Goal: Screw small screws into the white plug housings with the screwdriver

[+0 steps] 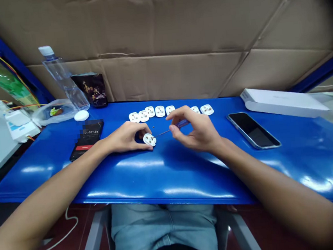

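Near the middle of the blue table (142, 182): one small white piece (149, 139), metal bits showing in its face; whether it rests on the surface or is lifted slightly, I cannot tell.
Left hand (128, 137): thumb and fingers narrowed on the white piece, thumb at the near edge, forefinger at the far one.
Right hand (196, 132): fingers closed on the purple handle of a thin screwdriver (165, 132), forefinger arched, its tip at the face of the white piece.
White piece, weight: probably very light – a push from the tip could turn it unless it is pinched firmly.
White piece, body: looks like hard plastic, stiff, unlikely to give under the fingers.
Slip: smooth edge over a glossy table, so it may skid if let go.
Fragile part: the metal bits, which sideways force could bend or loosen.
Where to hold: opposite sides of the rim – fingertips low, face left bare for the tip.
Screwdriver: slim and rigid; best steered from the handle.
Row of similar white pieces (159, 111): along the far side, beyond both hands.
Tiny dark bit (153, 127): lying loose just beyond the white piece, easily flicked away.
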`<state>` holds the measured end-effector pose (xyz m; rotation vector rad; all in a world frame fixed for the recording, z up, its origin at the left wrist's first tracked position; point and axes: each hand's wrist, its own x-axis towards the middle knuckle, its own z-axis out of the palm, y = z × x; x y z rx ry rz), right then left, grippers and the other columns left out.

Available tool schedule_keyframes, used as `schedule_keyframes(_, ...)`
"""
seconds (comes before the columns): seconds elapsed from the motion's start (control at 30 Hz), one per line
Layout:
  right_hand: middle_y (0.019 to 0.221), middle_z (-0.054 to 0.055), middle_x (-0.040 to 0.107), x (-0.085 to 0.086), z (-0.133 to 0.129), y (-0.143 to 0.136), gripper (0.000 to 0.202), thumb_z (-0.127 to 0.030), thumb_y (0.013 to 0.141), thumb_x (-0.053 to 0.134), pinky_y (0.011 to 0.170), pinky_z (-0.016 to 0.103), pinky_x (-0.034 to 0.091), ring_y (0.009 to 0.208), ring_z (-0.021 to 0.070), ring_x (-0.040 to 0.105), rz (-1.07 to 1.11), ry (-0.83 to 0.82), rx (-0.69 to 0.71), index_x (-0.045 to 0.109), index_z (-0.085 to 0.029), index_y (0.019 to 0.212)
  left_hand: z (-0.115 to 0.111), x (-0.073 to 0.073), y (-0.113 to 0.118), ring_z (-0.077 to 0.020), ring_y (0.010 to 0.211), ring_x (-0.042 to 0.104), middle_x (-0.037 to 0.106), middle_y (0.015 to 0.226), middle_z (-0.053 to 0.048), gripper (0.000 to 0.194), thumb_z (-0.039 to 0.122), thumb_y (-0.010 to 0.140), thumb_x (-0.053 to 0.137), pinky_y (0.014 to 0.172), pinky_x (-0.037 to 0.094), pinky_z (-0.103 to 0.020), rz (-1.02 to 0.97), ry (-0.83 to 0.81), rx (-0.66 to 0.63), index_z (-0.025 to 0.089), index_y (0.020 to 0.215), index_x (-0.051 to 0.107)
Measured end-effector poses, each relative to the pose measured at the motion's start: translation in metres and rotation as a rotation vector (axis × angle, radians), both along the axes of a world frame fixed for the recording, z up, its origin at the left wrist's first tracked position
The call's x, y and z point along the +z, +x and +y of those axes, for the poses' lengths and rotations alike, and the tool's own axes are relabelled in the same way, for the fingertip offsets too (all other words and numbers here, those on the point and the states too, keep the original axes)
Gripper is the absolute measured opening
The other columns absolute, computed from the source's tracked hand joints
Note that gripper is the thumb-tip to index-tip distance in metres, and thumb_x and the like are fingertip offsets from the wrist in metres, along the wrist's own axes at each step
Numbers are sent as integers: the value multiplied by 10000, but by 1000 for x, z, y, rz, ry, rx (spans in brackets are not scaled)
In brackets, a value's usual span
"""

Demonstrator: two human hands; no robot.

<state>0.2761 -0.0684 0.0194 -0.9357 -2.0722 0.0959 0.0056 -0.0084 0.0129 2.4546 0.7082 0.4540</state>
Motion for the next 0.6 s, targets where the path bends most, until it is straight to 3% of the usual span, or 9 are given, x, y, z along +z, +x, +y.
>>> schedule_keyframes(0.23,969,40,773,2,4,1,131,-339,1025,621,724,345,626,826,219,759,56,56,-188,649,-266,1129,0,6,-4,-216,880,738,811,993,-53,487,574,823,891,774,518,-293,5,9,-61,183,1092,783)
schedule_keyframes(0.4,1055,92,805,0,11,3,198,-364,1084,541,757,369,587,869,251,773,-102,31,-183,652,-232,1180,0,10,-7,-237,993,750,814,1114,-75,436,559,907,823,893,539,-326,21,71,-42,201,1152,787)
schedule_keyframes(0.6,1008,98,813,-2,11,3,260,-383,1087,532,673,348,531,775,262,767,-182,-3,-219,646,-209,1243,1,8,-5,-294,1172,712,752,1312,-122,446,539,951,779,1037,552,-400,-29,118,-21,191,1230,765)
